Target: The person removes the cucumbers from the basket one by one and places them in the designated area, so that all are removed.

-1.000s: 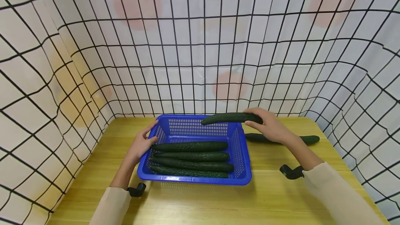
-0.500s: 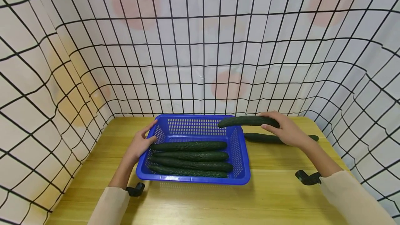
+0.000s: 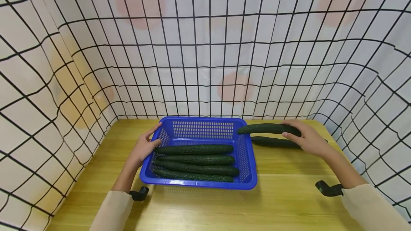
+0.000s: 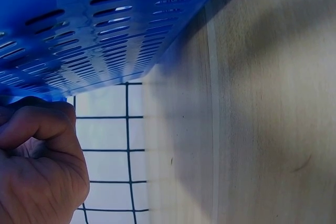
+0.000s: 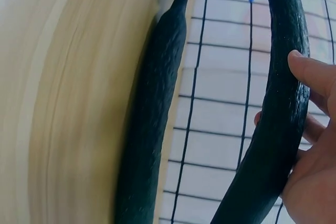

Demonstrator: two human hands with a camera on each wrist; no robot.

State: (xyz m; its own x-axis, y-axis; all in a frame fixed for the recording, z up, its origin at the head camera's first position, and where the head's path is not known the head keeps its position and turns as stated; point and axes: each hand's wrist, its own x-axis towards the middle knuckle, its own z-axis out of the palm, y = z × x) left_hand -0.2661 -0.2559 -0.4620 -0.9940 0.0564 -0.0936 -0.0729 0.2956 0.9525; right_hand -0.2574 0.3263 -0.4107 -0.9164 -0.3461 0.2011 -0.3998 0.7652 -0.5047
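Note:
My right hand grips a dark green cucumber near its right end, thumb on the near side. The cucumber is held level above the wood, its left tip over the right rim of the blue plastic basket. Below it a second cucumber lies on the table, partly hidden by the hand; the right wrist view shows the held cucumber apart from the lying cucumber. My left hand holds the basket's left rim, its fingers curled there. Several cucumbers lie side by side in the basket's front part.
The yellowish wooden table is bounded at the back and sides by a white cloth with a black grid. A black wrist-worn device sits at the right sleeve, another device at the left.
My right hand has moved to the right and slightly down with its cucumber, from above the basket toward the cucumber on the table. The left hand has stayed on the basket rim.

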